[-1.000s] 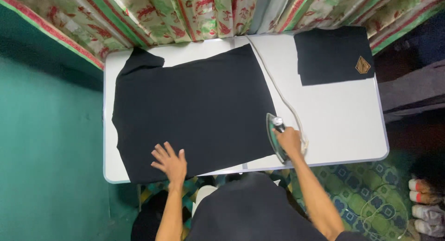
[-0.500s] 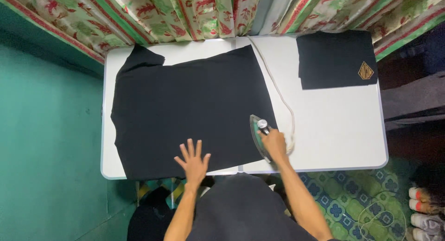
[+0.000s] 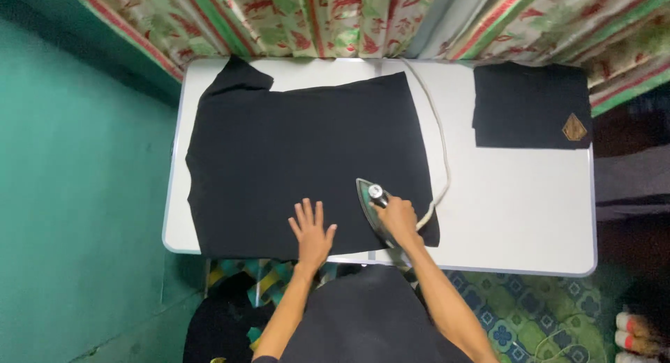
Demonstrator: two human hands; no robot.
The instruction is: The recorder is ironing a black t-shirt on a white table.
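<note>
— Where does the green-soled clothes iron (image 3: 372, 204) sit?

— On the lower right part of the black T-shirt spread flat (image 3: 307, 160) across the white folding table (image 3: 516, 209), near the near edge. The person's right hand (image 3: 398, 220) has its fingers wrapped around the handle — the grip looks meant for steering it.

— And the left hand (image 3: 312, 234)?

— Flat on the cloth just beside the iron, fingers spread, likely holding the fabric taut.

— Anything in the way?

— The pale cord (image 3: 440, 153) loops by the shirt's right edge and could snag; a folded black garment with a gold emblem (image 3: 530, 106) lies well apart, by the patterned curtain (image 3: 335, 17).
</note>
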